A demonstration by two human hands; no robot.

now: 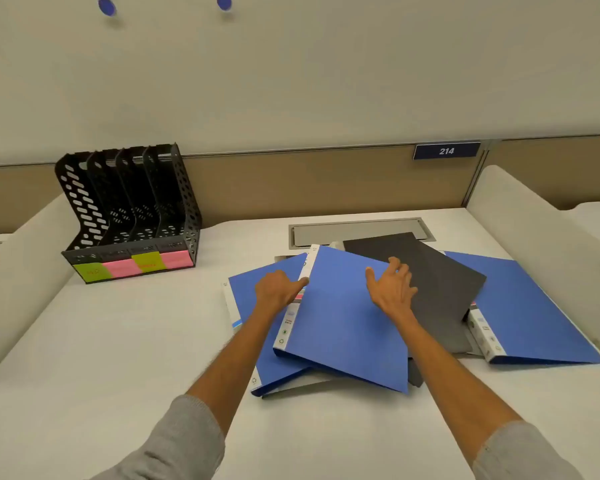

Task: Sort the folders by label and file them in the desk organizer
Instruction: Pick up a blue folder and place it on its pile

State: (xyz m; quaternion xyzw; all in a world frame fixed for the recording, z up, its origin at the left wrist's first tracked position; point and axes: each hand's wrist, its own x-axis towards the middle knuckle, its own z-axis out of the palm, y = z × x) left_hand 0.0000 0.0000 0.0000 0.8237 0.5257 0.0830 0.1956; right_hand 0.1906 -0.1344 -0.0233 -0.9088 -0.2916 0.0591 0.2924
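Now, both open and holding nothing, my left hand (278, 289) touches the spine of the top folder (343, 320), which runs away from me, my right hand (392, 289) over its opposite edge.

Three blue folders (246, 296) (343, 323) (534, 317); one dark grey folder (440, 282), perhaps a second beneath the pile. One black desk organizer (132, 209) with four slots and four sticky labels: two green (92, 271), two pink (122, 266). Two hands (278, 289) (392, 289).

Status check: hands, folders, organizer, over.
Left hand at top blue folder spine, grip unclear. Right hand open over its right edge. No folders in desk organizer yet.
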